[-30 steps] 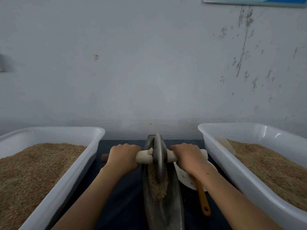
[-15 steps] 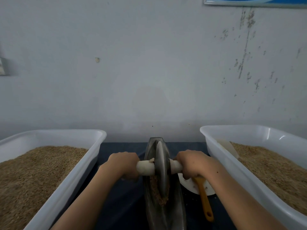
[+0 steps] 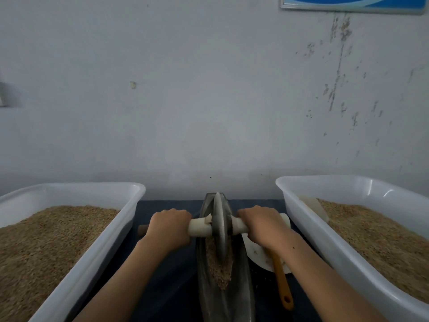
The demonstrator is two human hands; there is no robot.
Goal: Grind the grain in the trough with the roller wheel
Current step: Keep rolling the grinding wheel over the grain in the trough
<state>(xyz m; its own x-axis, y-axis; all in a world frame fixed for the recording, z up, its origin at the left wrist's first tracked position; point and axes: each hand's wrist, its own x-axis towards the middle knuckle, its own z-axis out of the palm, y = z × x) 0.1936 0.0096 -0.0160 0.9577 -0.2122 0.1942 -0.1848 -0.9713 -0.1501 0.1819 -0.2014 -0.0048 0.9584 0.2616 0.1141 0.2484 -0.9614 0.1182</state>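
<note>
Your fingers on both hands are curled tight round the pale axle (image 3: pixel 199 226) that runs through the roller wheel (image 3: pixel 220 225). Your left hand (image 3: pixel 169 227) grips the axle on the left of the wheel, knuckles up, with a short brown end of the axle showing beyond it. Your right hand (image 3: pixel 262 225) grips the matching stretch on the right, just beside the wheel's face.

You have the wheel standing upright on its edge in the narrow dark trough (image 3: pixel 239 293), toward its far end. The trough lies lengthwise between your forearms on the dark-covered bench (image 3: pixel 171 287). Brown grain (image 3: pixel 220 268) sits in the groove, heaped against the near side of the wheel and tapering to a point toward you.

Under your right wrist lies a white plate (image 3: pixel 257 254), touching or just beside the trough's right wall, and an orange-handled tool (image 3: pixel 282 284) rests across it with its handle pointing toward you.

On your left stands a white tub (image 3: pixel 92 256) filled with grain, and on your right a second white tub (image 3: pixel 329 238), also holding grain, with a pale scoop (image 3: pixel 313 205) lying against its inner wall. A stained grey wall (image 3: pixel 209 101) rises behind the bench.
</note>
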